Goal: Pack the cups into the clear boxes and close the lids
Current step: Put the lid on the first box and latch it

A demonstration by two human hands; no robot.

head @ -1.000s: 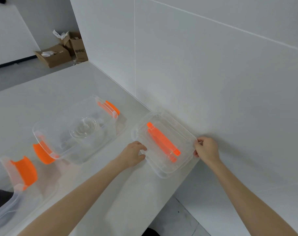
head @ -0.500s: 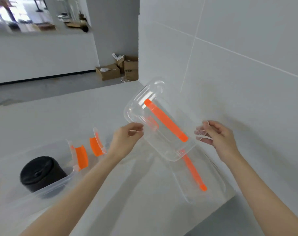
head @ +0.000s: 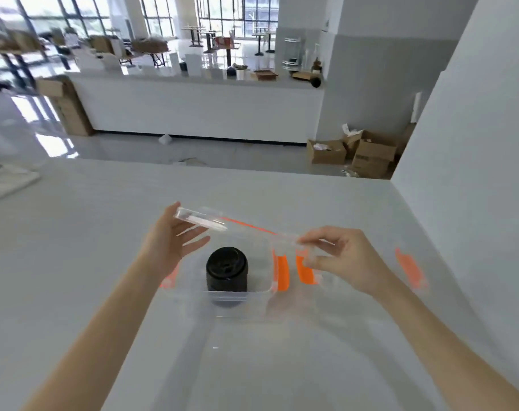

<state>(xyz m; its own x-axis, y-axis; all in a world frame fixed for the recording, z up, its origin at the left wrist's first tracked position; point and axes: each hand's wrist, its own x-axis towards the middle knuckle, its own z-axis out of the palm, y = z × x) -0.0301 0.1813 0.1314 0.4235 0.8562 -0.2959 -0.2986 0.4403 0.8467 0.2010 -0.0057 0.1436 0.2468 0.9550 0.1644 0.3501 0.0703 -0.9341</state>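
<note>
A black cup [head: 227, 269] stands upright inside a clear box [head: 237, 295] with orange side clips [head: 282, 272] on the white table. Just above the box hovers a clear lid [head: 240, 225] with an orange strip, held level between both hands. My left hand [head: 169, 241] grips the lid's left end, my right hand [head: 341, 259] pinches its right end. A second clear box [head: 356, 280] with orange clips [head: 409, 269] sits to the right, partly hidden by my right hand; its contents are not visible.
The white table [head: 104, 247] stretches wide to the left and front. A white wall [head: 474, 143] borders it on the right. Cardboard boxes [head: 359, 152] lie on the floor beyond the table's far edge, before a long white counter [head: 193, 108].
Both hands lifted the clear lid off the stack by the wall and carried it left, over the box holding the black cup. My view swung left and up.
</note>
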